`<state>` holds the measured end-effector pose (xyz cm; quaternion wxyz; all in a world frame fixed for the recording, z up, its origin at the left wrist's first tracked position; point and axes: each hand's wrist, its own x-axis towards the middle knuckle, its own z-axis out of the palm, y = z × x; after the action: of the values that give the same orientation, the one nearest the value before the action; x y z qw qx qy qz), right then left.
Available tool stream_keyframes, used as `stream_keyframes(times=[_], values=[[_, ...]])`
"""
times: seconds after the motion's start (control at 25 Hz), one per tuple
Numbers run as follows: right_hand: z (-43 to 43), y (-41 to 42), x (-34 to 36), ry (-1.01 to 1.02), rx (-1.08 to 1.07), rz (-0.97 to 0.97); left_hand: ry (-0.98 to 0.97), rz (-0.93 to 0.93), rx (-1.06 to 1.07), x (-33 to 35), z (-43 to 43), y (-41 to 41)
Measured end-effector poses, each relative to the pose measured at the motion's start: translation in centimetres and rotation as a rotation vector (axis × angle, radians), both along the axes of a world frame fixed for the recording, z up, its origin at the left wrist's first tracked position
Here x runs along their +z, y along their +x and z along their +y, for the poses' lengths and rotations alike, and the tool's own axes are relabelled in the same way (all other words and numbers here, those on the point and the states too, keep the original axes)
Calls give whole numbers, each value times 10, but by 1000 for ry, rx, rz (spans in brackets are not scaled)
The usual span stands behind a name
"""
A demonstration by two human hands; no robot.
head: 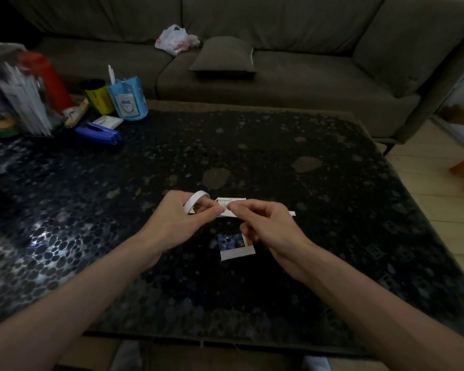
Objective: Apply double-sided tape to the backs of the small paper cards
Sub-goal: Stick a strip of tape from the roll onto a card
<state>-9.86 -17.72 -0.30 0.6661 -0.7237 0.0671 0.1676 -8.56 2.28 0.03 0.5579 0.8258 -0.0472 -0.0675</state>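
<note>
White paper sits between both hands: a small card held just above the dark pebbled desk, its long axis running left to right, with the left hand at its left end and the right hand at its right. The left grip is curled round the tape roll, which stands on edge just left of the card, thumb tip meeting the card's left edge; the right grip is closed thumb to forefinger on the card's near side. Whether a tape end lies under those fingertips cannot be told. A strip would likely be drawn rightward from the roll along the card's length, so the left hand feeds and the right presses. A second card lies picture-up on the desk just nearer
</note>
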Motion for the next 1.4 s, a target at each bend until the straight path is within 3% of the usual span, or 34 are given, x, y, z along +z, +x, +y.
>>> stream_keyframes(times=[0.4,0.64,0.88,1.04,1.2,1.4], values=[[1,2,-3,18,13,15,16,8,-32,0,2,1],[-1,4,-5,-34,-14,-31,-50,169,18,0,2,0],[-7,4,-5,-57,-89,-1,15,210,50,-8,14,5],[-11,3,-9,-63,-17,121,168,170,-141,-8,17,3],[-13,4,-11,-159,26,284,441,44,-414,-17,22,-9],[-10,2,-17,-219,50,338,561,-70,-572,-24,29,-18]])
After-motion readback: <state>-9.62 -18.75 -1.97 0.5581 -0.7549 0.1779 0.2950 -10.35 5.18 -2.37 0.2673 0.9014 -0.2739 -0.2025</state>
